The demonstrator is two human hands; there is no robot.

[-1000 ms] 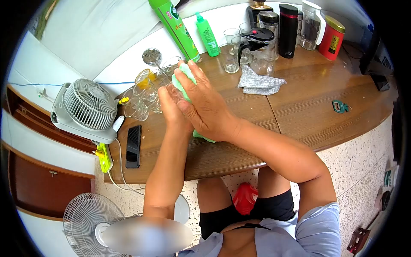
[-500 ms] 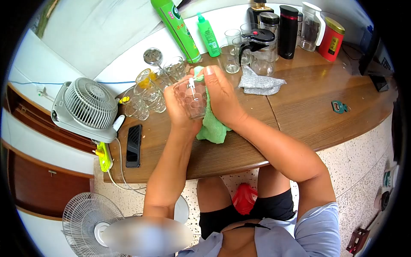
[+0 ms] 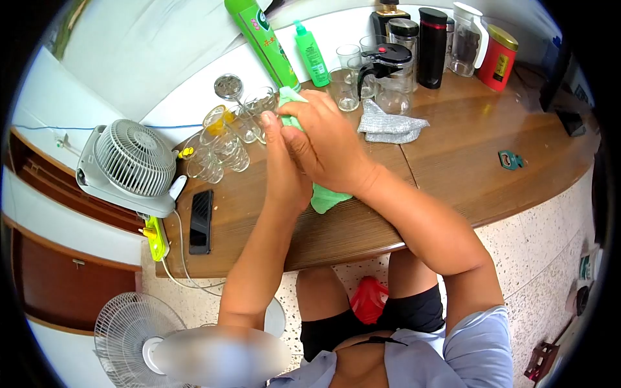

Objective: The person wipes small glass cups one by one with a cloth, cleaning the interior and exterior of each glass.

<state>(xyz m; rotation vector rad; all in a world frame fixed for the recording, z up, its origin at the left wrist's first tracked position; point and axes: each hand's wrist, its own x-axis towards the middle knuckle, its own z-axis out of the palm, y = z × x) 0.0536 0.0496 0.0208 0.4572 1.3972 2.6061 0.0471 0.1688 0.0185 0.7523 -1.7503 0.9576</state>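
My hands are pressed together above the near part of the wooden table. My left hand (image 3: 284, 169) cups from the left, its thumb pointing up, around the glass seen half a second ago; the hands now hide that glass. My right hand (image 3: 331, 139) is closed over it from the right, gripping a green cloth (image 3: 328, 198). One end of the cloth sticks up above my fingers, and the rest hangs below my palms. Just left of my hands stand several clear glasses (image 3: 231, 154). A grey cloth (image 3: 393, 123) lies to the right, by a glass teapot (image 3: 392, 100).
Behind stand a green spray can (image 3: 262, 42), a green bottle (image 3: 312, 55), a black flask (image 3: 432, 48), a clear pitcher (image 3: 464, 52) and a red tin (image 3: 497, 61). On the left are a small fan (image 3: 136, 158), a phone (image 3: 201, 222) and a power strip (image 3: 156, 238).
My right hand has rolled over to the left, covering the patterned glass that showed between my hands. The green cloth has shifted with it, and less of it hangs down.
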